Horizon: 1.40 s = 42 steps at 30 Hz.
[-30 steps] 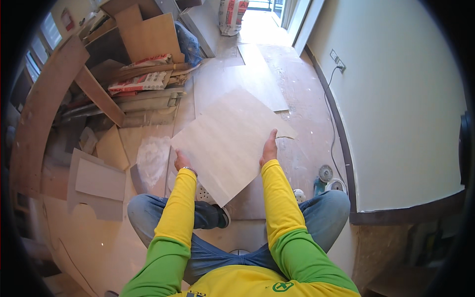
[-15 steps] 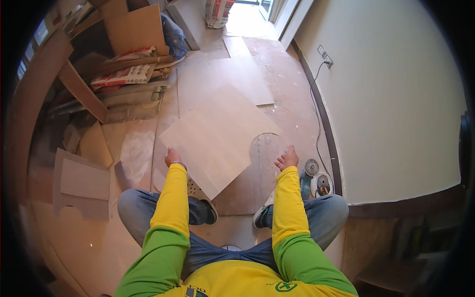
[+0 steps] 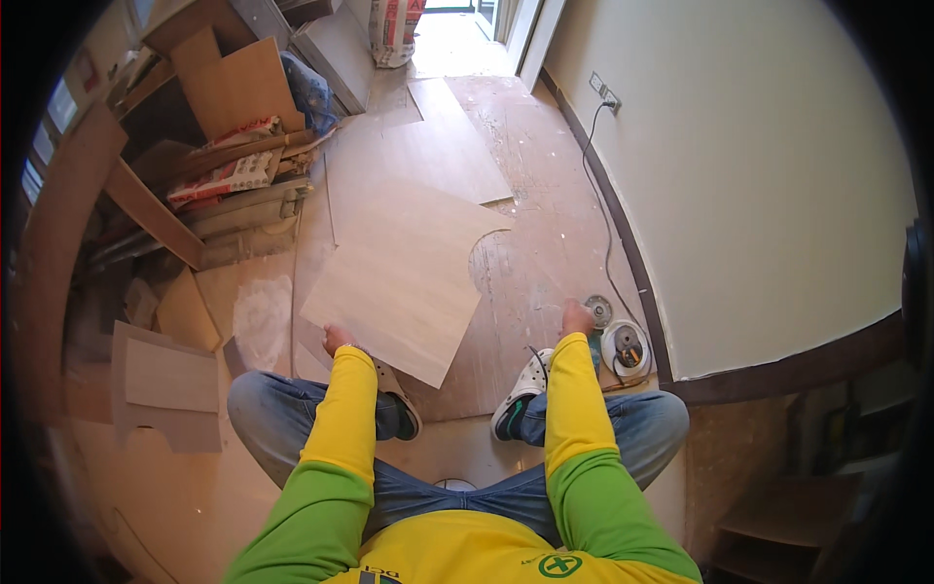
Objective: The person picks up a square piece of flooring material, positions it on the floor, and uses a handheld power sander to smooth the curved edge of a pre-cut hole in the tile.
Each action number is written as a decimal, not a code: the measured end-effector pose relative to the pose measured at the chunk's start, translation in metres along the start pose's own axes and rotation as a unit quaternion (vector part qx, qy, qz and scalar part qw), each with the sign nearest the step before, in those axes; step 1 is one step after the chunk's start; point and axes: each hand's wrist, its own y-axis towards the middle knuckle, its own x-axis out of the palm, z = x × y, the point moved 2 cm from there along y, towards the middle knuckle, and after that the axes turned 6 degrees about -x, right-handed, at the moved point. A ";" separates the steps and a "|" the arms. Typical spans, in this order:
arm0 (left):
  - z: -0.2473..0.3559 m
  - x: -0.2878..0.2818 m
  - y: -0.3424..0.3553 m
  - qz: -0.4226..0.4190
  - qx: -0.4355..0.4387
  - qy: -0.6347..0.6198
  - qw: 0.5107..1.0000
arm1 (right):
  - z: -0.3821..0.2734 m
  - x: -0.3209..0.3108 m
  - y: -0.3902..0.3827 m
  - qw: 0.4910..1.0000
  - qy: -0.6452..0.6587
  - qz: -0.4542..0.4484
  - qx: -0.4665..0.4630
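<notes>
A pale, wood-grained flat tile [image 3: 394,277] with a curved cut-out on its right side lies tilted across the floor in front of my feet. My left hand [image 3: 338,338] closes on its near left edge. To the right of the tile and apart from it, my right hand [image 3: 577,317] is beside an angle grinder's disc [image 3: 597,310]. Its fingers are mostly hidden, so whether it grips anything is unclear. The grinder's teal body [image 3: 594,352] shows partly behind my right wrist.
A white round dish [image 3: 626,352] with a dark item inside stands right of the grinder. A cable [image 3: 605,209] runs along the wall to a socket [image 3: 605,93]. More tiles [image 3: 457,146] lie ahead. Boards and bags [image 3: 229,175] are heaped at the left; cut sheets [image 3: 173,375] lie nearer.
The tile has turned counter-clockwise, its near corner shifting right, with my left hand still at its edge. My right hand, earlier open beside the cut-out, has moved over next to the grinder.
</notes>
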 end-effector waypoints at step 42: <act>0.014 0.045 -0.443 -0.545 0.344 0.251 0.722 | -0.130 -0.037 -0.113 0.870 0.275 -0.407 -0.051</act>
